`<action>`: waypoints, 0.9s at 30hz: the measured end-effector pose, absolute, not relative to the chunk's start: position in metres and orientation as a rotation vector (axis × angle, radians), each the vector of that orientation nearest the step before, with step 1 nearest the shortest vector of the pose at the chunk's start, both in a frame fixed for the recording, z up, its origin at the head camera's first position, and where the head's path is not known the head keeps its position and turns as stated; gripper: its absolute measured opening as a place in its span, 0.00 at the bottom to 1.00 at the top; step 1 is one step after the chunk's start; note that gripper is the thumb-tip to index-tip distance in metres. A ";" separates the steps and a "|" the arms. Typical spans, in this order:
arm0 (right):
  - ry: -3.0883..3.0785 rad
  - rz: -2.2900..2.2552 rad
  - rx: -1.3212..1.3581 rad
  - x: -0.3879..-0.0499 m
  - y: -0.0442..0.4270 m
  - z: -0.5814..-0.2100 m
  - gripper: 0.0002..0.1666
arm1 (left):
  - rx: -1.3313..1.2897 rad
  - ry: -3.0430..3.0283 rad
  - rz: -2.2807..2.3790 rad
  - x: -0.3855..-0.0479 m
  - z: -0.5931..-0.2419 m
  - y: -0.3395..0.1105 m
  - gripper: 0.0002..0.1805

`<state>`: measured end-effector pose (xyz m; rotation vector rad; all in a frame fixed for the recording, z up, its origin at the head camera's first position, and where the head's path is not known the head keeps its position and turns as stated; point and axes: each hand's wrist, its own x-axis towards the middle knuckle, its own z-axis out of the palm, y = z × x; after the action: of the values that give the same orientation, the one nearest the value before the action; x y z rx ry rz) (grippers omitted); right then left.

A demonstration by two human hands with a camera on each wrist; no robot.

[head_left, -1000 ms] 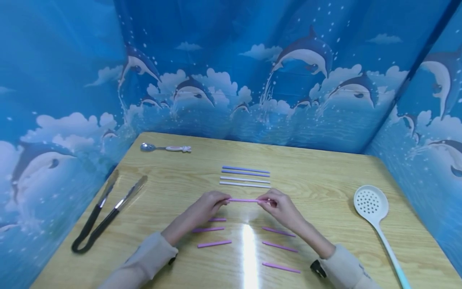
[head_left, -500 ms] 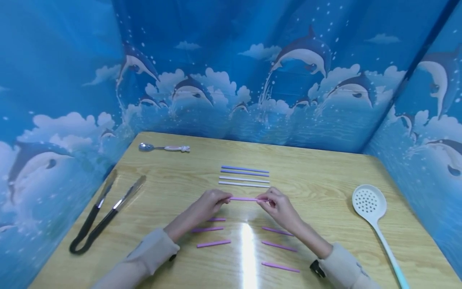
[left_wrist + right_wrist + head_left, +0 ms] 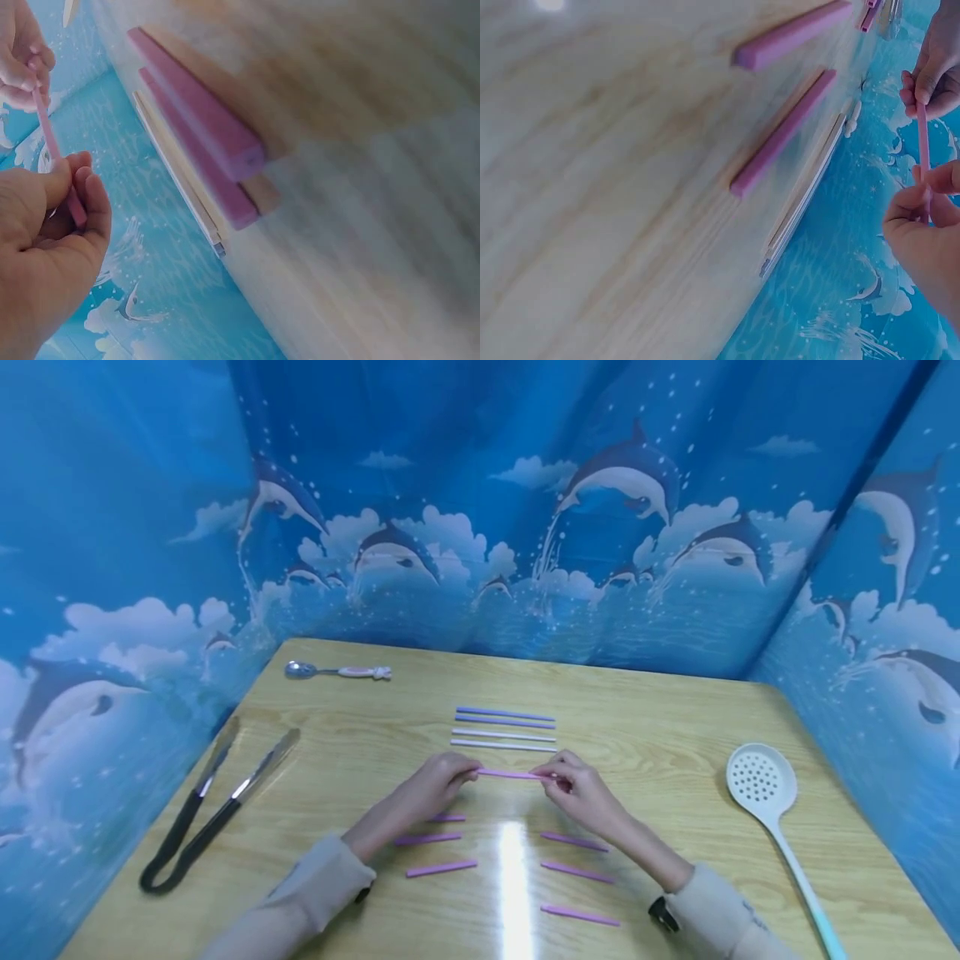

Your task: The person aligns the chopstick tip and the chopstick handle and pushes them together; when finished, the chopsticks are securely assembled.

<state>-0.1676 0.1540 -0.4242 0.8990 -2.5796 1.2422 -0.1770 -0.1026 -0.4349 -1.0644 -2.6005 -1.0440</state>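
Note:
A thin pink stick (image 3: 507,774) spans the space between both hands, lying roughly level above the table. Its left end is pinched between thumb and fingers of the left hand (image 3: 441,780). The right hand (image 3: 583,789) pinches its other end. In the left wrist view the same pink stick (image 3: 48,131) runs from the near left hand (image 3: 45,240) to the right hand. Three pink sticks lie below on the left, one of them (image 3: 441,868) nearest; the left forearm partly covers two. Three more lie on the right, including a front pink stick (image 3: 580,915).
Beyond the hands lie two white sticks (image 3: 503,746) and two violet-blue sticks (image 3: 506,722), side by side. Black-handled tongs (image 3: 217,814) rest at left, a spoon (image 3: 337,672) at back left. At right is a perforated skimmer (image 3: 763,783). A dolphin-printed curtain (image 3: 480,510) surrounds the wooden table (image 3: 652,727).
Both hands keep their pinch on the pink stick and hardly move. The head view has shifted slightly, so the table things appear a little further left.

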 end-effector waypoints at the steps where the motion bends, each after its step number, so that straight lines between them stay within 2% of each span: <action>1: -2.594 1.246 0.900 -0.168 0.154 -0.423 0.12 | -1.060 -2.602 -1.034 -0.177 -0.434 -0.103 0.09; 4: -2.619 1.225 0.893 -0.169 0.156 -0.423 0.14 | -1.049 -2.612 -1.004 -0.178 -0.434 -0.104 0.09; 11: -2.615 1.023 0.883 -0.177 0.157 -0.429 0.08 | -0.889 -2.739 -1.056 -0.181 -0.431 -0.104 0.12; 18: -2.676 0.974 0.817 -0.190 0.156 -0.434 0.05 | -0.693 -2.854 -1.054 -0.190 -0.434 -0.107 0.09; 27: -2.790 0.965 0.836 -0.211 0.152 -0.441 0.04 | -0.608 -2.954 -0.989 -0.207 -0.442 -0.107 0.06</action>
<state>-0.2111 0.1523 -0.4405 0.8357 -2.7903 0.9654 -0.2074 -0.1071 -0.4423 -0.6076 -2.9537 -0.9894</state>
